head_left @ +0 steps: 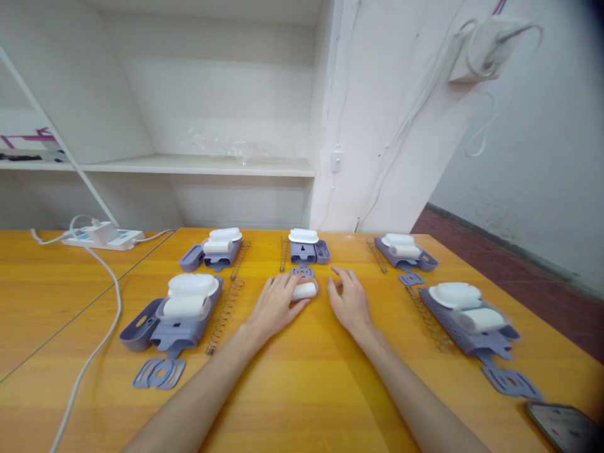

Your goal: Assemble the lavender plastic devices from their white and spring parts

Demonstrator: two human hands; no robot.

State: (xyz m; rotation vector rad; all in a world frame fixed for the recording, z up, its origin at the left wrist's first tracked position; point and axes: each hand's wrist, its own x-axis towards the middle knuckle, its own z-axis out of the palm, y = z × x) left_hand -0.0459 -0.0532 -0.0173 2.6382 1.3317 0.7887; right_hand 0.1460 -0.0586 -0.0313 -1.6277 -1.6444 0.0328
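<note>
My left hand (278,302) is closed over a white cylinder (304,290) on the table, its thumb along the near side and its fingers over the far side. To the right of it my right hand (349,297) rests with fingers apart and nothing in them. Just beyond the cylinder lies a flat grey-purple cut-out plate (302,272). Behind that is a grey-purple plastic housing (302,253) with a white bristly oval pad (303,236) on top. A small oval cup (323,251) sits at its right and a coil spring (284,254) at its left.
Similar part sets with a housing (182,330) stand at left, and others with a housing (465,330) at right. A phone (564,428) lies at the near right corner. A white cable (116,296) crosses the left side from a power strip (106,238). Shelves (198,165) rise behind.
</note>
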